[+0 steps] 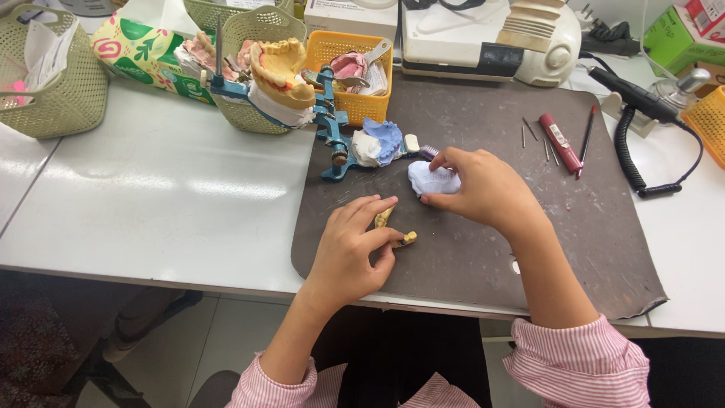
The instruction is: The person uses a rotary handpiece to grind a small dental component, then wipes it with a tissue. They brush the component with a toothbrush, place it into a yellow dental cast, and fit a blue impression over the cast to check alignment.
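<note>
On the dark mat (483, 249), just below the blue articulator (332, 121), your left hand (349, 253) pinched a yellowish cast (394, 229) while your right hand (483, 189) curled around a pale-blue cast (432, 180), the two pieces lying apart, unjoined.

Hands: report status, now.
Left hand pinching yellow dental cast. Right hand gripping white cast. Both on grey mat. Blue articulator close behind.

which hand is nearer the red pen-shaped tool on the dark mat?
Right. The right hand rests on a pale blue plaster cast, left of the red pen-shaped tool; the left hand lies farther left, nearer the person.
</note>
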